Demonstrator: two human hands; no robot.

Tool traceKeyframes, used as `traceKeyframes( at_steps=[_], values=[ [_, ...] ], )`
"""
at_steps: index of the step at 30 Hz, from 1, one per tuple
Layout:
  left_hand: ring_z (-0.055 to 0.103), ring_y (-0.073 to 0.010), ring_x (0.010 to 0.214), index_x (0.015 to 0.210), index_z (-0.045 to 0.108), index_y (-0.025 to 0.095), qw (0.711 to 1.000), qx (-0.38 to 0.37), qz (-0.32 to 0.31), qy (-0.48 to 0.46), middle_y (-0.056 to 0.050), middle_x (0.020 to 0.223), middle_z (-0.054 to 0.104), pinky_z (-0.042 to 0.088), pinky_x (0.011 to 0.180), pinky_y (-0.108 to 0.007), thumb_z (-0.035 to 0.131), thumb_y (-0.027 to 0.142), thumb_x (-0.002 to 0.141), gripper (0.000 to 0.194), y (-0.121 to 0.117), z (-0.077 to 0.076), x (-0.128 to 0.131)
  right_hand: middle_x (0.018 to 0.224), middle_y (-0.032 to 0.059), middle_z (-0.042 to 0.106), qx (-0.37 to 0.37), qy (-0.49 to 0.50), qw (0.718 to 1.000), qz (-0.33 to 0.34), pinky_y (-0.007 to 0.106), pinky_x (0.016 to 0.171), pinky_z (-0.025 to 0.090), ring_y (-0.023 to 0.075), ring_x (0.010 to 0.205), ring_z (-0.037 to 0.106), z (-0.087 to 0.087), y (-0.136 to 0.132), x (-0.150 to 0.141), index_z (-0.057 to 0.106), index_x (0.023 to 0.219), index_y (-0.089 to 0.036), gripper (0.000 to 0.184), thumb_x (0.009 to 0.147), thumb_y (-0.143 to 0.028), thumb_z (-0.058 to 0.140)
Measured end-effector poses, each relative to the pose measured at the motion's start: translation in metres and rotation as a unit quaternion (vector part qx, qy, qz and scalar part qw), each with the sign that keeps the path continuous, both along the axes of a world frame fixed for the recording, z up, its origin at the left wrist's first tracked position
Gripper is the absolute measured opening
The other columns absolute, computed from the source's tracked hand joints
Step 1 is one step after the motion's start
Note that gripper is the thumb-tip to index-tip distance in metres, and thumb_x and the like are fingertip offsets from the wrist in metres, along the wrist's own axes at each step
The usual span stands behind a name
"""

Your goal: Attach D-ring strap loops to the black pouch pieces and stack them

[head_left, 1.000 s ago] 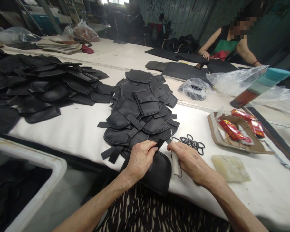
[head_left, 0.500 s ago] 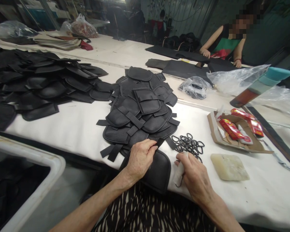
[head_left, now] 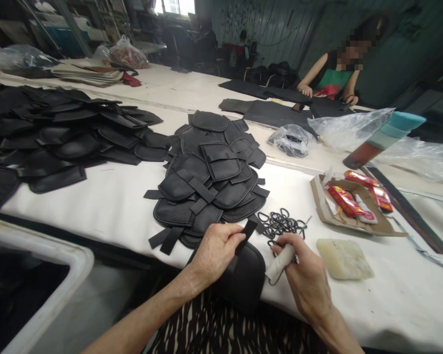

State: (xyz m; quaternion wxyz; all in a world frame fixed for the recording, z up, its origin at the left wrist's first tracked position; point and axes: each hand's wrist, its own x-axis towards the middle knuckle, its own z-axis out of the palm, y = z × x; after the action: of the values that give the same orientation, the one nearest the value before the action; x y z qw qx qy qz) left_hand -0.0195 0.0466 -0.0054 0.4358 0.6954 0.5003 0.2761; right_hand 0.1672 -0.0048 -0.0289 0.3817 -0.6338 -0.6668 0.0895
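My left hand (head_left: 218, 248) pinches a short black webbing strap (head_left: 248, 231), which sticks up from a black leather-look pad (head_left: 243, 278) at the table's front edge. In my right hand (head_left: 304, 270) is a pair of scissors with a white-wrapped handle (head_left: 280, 263), tucked against the palm. A black D-ring (head_left: 271, 244) shows at the thumb and fingertips of that hand. Just beyond lies a small heap of black D-rings (head_left: 282, 223). Piled behind my left hand are several similar black pads (head_left: 192, 211) with straps.
A larger heap of black pieces (head_left: 66, 130) lies left. To the right are a yellowish block (head_left: 345, 259), a cardboard box (head_left: 323, 209) with red packets and a blue-topped tumbler (head_left: 386, 137). A white bin (head_left: 72, 275) stands front left. A co-worker (head_left: 330, 78) handles black sheets across the table.
My right hand has turned and drawn slightly back from the heap, with a D-ring now at its fingertips. My left hand still pinches the strap. The view has shifted slightly.
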Motion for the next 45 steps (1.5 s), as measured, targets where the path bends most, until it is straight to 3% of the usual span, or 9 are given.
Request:
traceKeyframes(
  at_steps=[5, 8, 14, 22, 26, 29, 34, 40, 45],
  values=[
    [0.040, -0.0093, 0.041, 0.059, 0.057, 0.017, 0.993, -0.112, -0.026, -0.040, 0.005, 0.042, 0.043, 0.030, 0.044, -0.021, 0.047, 0.025, 0.080, 0.025, -0.001, 0.003, 0.014, 0.067, -0.0039, 0.061, 0.028, 0.090, 0.994, -0.051, 0.021, 0.052, 0.044, 0.0125, 0.057, 0.058, 0.017, 0.027, -0.008, 0.054, 0.081, -0.023, 0.008, 0.081, -0.022, 0.061],
    [0.038, -0.0091, 0.033, 0.063, 0.059, 0.016, 0.981, -0.179, -0.031, -0.067, 0.005, 0.040, 0.046, 0.028, 0.037, -0.021, 0.046, 0.025, 0.078, 0.022, 0.002, 0.001, 0.017, 0.071, -0.0036, 0.061, 0.050, 0.097, 0.993, -0.033, 0.020, 0.054, 0.045, 0.0125, 0.062, 0.059, 0.011, 0.035, -0.014, 0.053, 0.083, -0.023, 0.010, 0.081, -0.018, 0.061],
    [0.047, -0.0101, 0.036, 0.061, 0.056, 0.016, 0.968, -0.221, -0.031, -0.118, 0.002, 0.042, 0.051, 0.035, 0.038, -0.019, 0.048, 0.022, 0.076, 0.018, 0.007, -0.003, 0.015, 0.078, -0.0005, 0.062, 0.101, 0.053, 0.993, 0.031, 0.026, 0.063, 0.049, 0.0150, 0.069, 0.060, -0.001, 0.034, -0.017, 0.053, 0.089, -0.023, 0.013, 0.082, -0.015, 0.060],
    [0.050, -0.0109, 0.041, 0.065, 0.060, 0.016, 0.973, -0.184, -0.035, -0.133, 0.003, 0.045, 0.052, 0.039, 0.042, -0.019, 0.047, 0.022, 0.078, 0.018, 0.004, -0.007, 0.016, 0.077, 0.0054, 0.065, 0.171, -0.074, 0.969, 0.160, 0.030, 0.064, 0.047, 0.0179, 0.072, 0.058, 0.013, 0.030, -0.016, 0.059, 0.081, -0.021, 0.019, 0.084, -0.004, 0.051],
    [0.051, -0.0111, 0.045, 0.067, 0.061, 0.016, 0.974, -0.173, -0.027, -0.144, 0.002, 0.049, 0.052, 0.040, 0.045, -0.020, 0.047, 0.023, 0.080, 0.021, 0.001, -0.004, 0.016, 0.077, 0.0066, 0.065, 0.184, -0.110, 0.958, 0.192, 0.029, 0.062, 0.048, 0.0176, 0.071, 0.058, 0.013, 0.029, -0.018, 0.059, 0.084, -0.020, 0.022, 0.086, -0.003, 0.045],
    [0.051, -0.0115, 0.047, 0.065, 0.060, 0.016, 0.973, -0.169, -0.003, -0.155, 0.003, 0.047, 0.050, 0.040, 0.047, -0.021, 0.048, 0.022, 0.080, 0.020, -0.001, -0.002, 0.017, 0.079, 0.0053, 0.064, 0.166, -0.074, 0.966, 0.183, 0.028, 0.062, 0.048, 0.0167, 0.072, 0.058, 0.009, 0.028, -0.017, 0.057, 0.086, -0.020, 0.023, 0.085, -0.001, 0.044],
    [0.054, -0.0120, 0.054, 0.084, 0.064, 0.016, 0.967, -0.157, 0.019, -0.199, 0.001, 0.063, 0.059, 0.045, 0.054, -0.022, 0.048, 0.018, 0.078, 0.017, -0.004, -0.004, 0.018, 0.077, 0.0022, 0.062, 0.124, -0.008, 0.980, 0.155, 0.027, 0.061, 0.047, 0.0153, 0.069, 0.058, 0.006, 0.023, -0.018, 0.054, 0.080, -0.021, 0.019, 0.083, -0.003, 0.051],
    [0.056, -0.0136, 0.054, 0.077, 0.067, 0.016, 0.979, -0.139, 0.009, -0.149, 0.001, 0.053, 0.057, 0.043, 0.058, -0.024, 0.048, 0.021, 0.080, 0.020, -0.006, -0.005, 0.017, 0.082, 0.0022, 0.062, 0.170, 0.038, 0.981, 0.084, 0.031, 0.067, 0.048, 0.0181, 0.079, 0.060, 0.010, 0.026, -0.012, 0.055, 0.090, -0.024, 0.022, 0.082, -0.004, 0.057],
    [0.054, -0.0131, 0.054, 0.074, 0.067, 0.017, 0.984, -0.123, 0.006, -0.126, 0.002, 0.053, 0.056, 0.040, 0.057, -0.023, 0.047, 0.022, 0.081, 0.021, -0.007, -0.004, 0.017, 0.078, 0.0020, 0.061, 0.154, -0.002, 0.981, 0.117, 0.029, 0.064, 0.048, 0.0172, 0.073, 0.058, 0.014, 0.030, -0.012, 0.054, 0.084, -0.023, 0.020, 0.082, -0.003, 0.056]
  ],
)
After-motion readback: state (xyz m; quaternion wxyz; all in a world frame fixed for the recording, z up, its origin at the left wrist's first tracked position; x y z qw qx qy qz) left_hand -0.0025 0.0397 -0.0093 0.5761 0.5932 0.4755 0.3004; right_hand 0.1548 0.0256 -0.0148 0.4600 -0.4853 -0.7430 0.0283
